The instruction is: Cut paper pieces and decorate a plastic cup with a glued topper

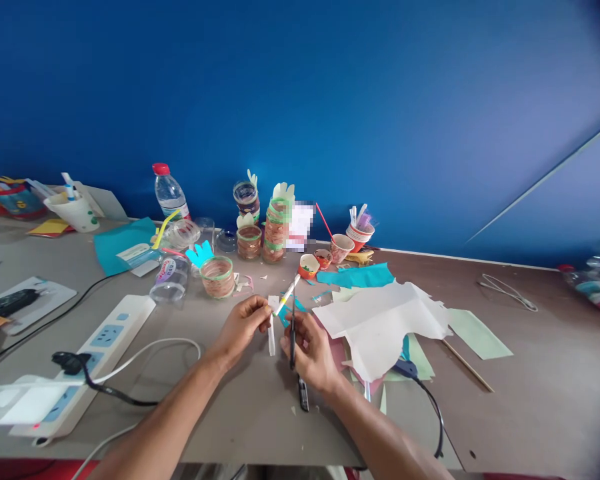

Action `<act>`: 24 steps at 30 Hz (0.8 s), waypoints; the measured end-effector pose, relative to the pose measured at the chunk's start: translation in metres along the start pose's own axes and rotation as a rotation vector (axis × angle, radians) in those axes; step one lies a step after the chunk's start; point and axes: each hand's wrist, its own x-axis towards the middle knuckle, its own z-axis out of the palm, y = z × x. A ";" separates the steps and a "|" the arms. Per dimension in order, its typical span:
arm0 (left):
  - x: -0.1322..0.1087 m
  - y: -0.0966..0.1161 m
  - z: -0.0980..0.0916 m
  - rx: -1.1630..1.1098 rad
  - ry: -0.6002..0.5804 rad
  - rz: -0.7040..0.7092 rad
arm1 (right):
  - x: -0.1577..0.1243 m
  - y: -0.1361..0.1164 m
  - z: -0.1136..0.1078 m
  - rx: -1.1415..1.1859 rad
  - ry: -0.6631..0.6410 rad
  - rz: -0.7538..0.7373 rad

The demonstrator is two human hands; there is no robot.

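Note:
My left hand (246,325) is closed, thumb and fingers pinching the lower end of a slim white-and-yellow straw (289,293) that slants up to the right. In my right hand (314,353) is a pair of dark scissors (293,333), held upright with the blades close beside the straw; whether they touch it I cannot tell. Between the hands a white strip (273,343) extends down toward the tabletop. A black cutter-like tool (303,393) lies just below my right hand. Behind my left hand stands a twine-wrapped cup (217,277) with a blue paper cutout on its rim.
White paper (385,320) and coloured scraps cover the right side. A glue gun (405,367) with a cord lies there. On the left is a power strip (103,340) with cables. Wrapped jars (277,230), a bottle (170,193) and paper cups (342,248) line the blue wall.

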 end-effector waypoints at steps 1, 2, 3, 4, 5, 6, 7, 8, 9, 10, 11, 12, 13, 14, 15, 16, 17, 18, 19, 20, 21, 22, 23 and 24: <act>0.000 0.000 0.000 -0.004 0.012 0.001 | -0.001 -0.001 0.000 -0.009 -0.035 0.008; 0.000 0.000 0.000 -0.008 0.021 0.003 | -0.001 -0.002 0.000 -0.016 -0.069 0.012; 0.000 0.000 0.000 -0.013 0.026 0.008 | -0.002 -0.003 0.001 -0.022 -0.094 0.011; 0.000 0.000 0.001 -0.015 0.028 0.013 | -0.003 -0.004 0.001 -0.031 -0.105 0.006; 0.000 0.000 0.001 -0.018 0.028 0.020 | -0.003 -0.005 0.001 -0.041 -0.114 0.000; 0.000 0.000 0.001 -0.019 0.025 0.024 | -0.004 -0.005 0.001 -0.055 -0.121 -0.005; 0.001 0.000 0.001 -0.018 0.021 0.027 | -0.004 -0.005 0.001 -0.073 -0.125 -0.013; 0.001 0.000 0.001 -0.017 0.017 0.028 | -0.004 -0.006 0.001 -0.094 -0.129 -0.021; 0.001 0.000 0.001 -0.015 0.012 0.028 | -0.004 -0.006 0.001 -0.116 -0.133 -0.027; 0.001 0.000 0.001 -0.013 0.006 0.027 | -0.004 -0.007 0.000 -0.137 -0.136 -0.030; 0.001 0.000 0.001 -0.011 0.001 0.023 | -0.004 -0.008 0.000 -0.152 -0.139 -0.030; 0.001 0.000 0.001 -0.009 -0.002 0.018 | -0.004 -0.009 0.000 -0.163 -0.142 -0.027; 0.001 0.000 0.001 -0.007 -0.004 0.014 | -0.004 -0.009 0.000 -0.173 -0.144 -0.022; 0.001 0.000 0.002 -0.004 -0.007 0.009 | -0.003 -0.010 0.000 -0.182 -0.145 -0.018; 0.001 0.000 0.002 -0.003 -0.009 0.006 | -0.003 -0.011 0.000 -0.191 -0.144 -0.016; 0.000 0.000 0.003 -0.002 -0.011 0.002 | -0.003 -0.011 0.000 -0.199 -0.142 -0.014; 0.000 0.000 0.003 -0.002 -0.014 -0.002 | -0.002 -0.011 0.000 -0.205 -0.140 -0.013; 0.000 0.000 0.004 -0.003 -0.015 -0.005 | -0.002 -0.011 0.000 -0.207 -0.138 -0.012; -0.001 0.000 0.004 -0.005 -0.018 -0.010 | -0.002 -0.012 0.000 -0.207 -0.137 -0.009; -0.001 0.001 0.005 -0.009 -0.021 -0.016 | -0.002 -0.012 0.000 -0.207 -0.136 -0.005; -0.001 0.001 0.005 -0.013 -0.023 -0.020 | -0.002 -0.012 0.001 -0.208 -0.138 0.000; -0.001 0.001 0.005 -0.015 -0.025 -0.021 | -0.002 -0.013 0.001 -0.211 -0.140 0.005; -0.001 0.002 0.005 -0.017 -0.026 -0.021 | -0.002 -0.013 0.001 -0.213 -0.140 0.012; -0.001 0.002 0.005 -0.017 -0.028 -0.020 | -0.002 -0.013 0.001 -0.214 -0.140 0.019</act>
